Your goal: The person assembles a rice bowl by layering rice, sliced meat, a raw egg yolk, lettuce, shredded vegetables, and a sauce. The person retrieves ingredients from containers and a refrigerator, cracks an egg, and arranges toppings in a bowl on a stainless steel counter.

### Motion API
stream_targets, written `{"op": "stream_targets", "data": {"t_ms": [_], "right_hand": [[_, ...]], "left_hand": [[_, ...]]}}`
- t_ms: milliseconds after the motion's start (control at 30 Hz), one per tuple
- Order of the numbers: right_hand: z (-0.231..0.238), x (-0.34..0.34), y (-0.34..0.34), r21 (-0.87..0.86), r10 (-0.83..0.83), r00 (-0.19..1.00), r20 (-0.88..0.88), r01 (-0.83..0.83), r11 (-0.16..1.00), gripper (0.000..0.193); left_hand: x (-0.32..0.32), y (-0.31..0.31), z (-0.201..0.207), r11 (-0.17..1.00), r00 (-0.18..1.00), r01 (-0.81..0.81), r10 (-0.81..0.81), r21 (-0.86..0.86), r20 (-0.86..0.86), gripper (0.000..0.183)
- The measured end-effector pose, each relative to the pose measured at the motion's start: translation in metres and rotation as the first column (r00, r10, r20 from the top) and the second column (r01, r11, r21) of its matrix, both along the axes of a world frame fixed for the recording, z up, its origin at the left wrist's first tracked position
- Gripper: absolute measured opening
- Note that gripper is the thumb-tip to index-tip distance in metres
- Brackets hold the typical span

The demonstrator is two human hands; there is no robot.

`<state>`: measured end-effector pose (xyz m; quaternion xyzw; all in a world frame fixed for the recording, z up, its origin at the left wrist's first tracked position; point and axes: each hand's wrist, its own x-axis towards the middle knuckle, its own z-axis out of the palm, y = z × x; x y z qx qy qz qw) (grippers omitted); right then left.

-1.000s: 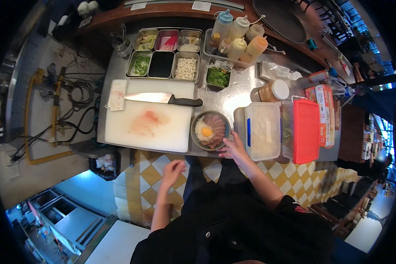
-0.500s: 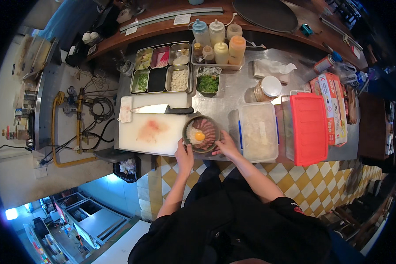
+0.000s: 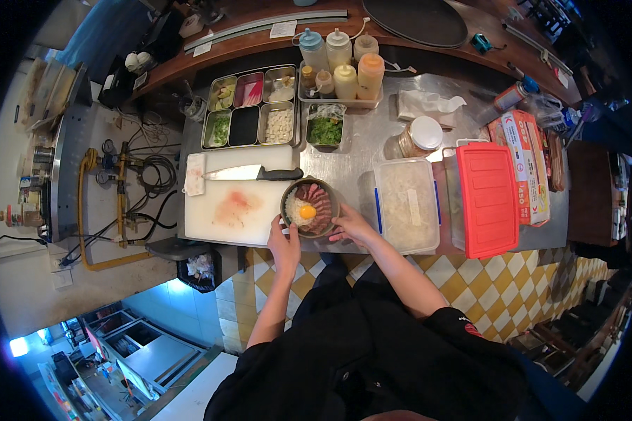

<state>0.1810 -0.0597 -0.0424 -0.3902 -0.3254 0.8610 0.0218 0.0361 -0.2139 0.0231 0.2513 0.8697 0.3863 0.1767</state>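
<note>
Both my hands are at a round dark bowl (image 3: 285, 203) near the counter's front edge, overlapping the right side of the white cutting board (image 3: 203, 226). It holds white rice (image 3: 297, 212), fanned slices of pinkish-red meat (image 3: 323, 207) and an egg yolk (image 3: 307, 212). My left hand (image 3: 284, 243) grips the bowl's lower left side, thumb at the rim. At the lower right, the fingers of my right hand (image 3: 356, 227) close against it; its underside is hidden. Just beyond lies a black-handled knife (image 3: 281, 175), its blade resting across the board beside a folded whitish cloth (image 3: 195, 175).
Behind the board stands a tray of metal containers (image 3: 244, 126) with cut vegetables. Several squeeze bottles (image 3: 345, 82) share a bin next to a container of chopped greens (image 3: 326, 131). To the right are a clear lidded box (image 3: 407, 207), a red-lidded box (image 3: 486, 203) and a white-lidded jar (image 3: 425, 133).
The bowl has shifted slightly left and away from me, with both hands still on it. The whole view has also drifted a little.
</note>
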Motion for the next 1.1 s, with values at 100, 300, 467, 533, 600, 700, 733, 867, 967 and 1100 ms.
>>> {"op": "stream_targets", "data": {"t_ms": [100, 300, 467, 533, 600, 700, 733, 867, 967, 1100], "right_hand": [[0.0, 0.002, -0.002, -0.009, 0.007, 0.999, -0.035, -0.007, 1.0, 0.064], [0.001, 0.004, -0.004, 0.004, 0.039, 0.999, -0.025, -0.039, 0.999, 0.057], [-0.004, 0.001, -0.006, 0.047, 0.03, 0.999, 0.032, -0.032, 0.998, 0.059], [0.002, -0.001, -0.007, 0.07, 0.021, 0.999, 0.041, -0.024, 0.997, 0.06], [0.006, -0.001, -0.008, 0.081, 0.013, 0.999, 0.042, -0.017, 0.997, 0.061], [0.006, -0.001, -0.01, 0.082, 0.002, 0.999, 0.037, -0.005, 0.997, 0.062], [0.005, -0.002, -0.011, 0.086, -0.007, 0.999, 0.038, 0.004, 0.996, 0.062], [-0.003, 0.0, -0.008, 0.074, -0.011, 1.0, 0.024, 0.009, 0.997, 0.07], [-0.003, 0.002, -0.008, 0.141, -0.01, 0.997, 0.071, 0.0, 0.99, 0.074], [-0.007, 0.0, -0.02, 0.27, -0.013, 0.995, 0.102, -0.016, 0.963, 0.062]], "left_hand": [[-0.002, 0.002, -0.005, 1.0, 1.0, -0.017, 0.018, 0.024, -0.009, 0.046], [-0.007, 0.004, -0.002, 1.0, 1.0, -0.02, 0.02, 0.023, 0.002, 0.045], [-0.006, 0.003, -0.001, 1.0, 0.999, -0.016, 0.017, 0.019, -0.028, 0.043], [-0.007, 0.003, 0.0, 1.0, 1.0, -0.019, 0.019, 0.009, -0.023, 0.043], [-0.006, 0.004, 0.002, 1.0, 1.0, -0.018, 0.018, 0.002, -0.024, 0.043], [-0.005, 0.004, 0.005, 1.0, 0.999, -0.015, 0.015, -0.008, -0.043, 0.043], [-0.005, 0.004, 0.005, 1.0, 0.998, -0.014, 0.013, -0.011, -0.054, 0.044], [-0.006, 0.005, 0.01, 0.999, 0.999, -0.014, 0.012, -0.044, -0.044, 0.047], [-0.004, 0.007, 0.011, 0.995, 0.998, -0.028, 0.022, -0.095, -0.067, 0.049], [-0.007, -0.004, 0.002, 1.0, 1.0, 0.005, -0.006, -0.03, -0.017, 0.049]]}}
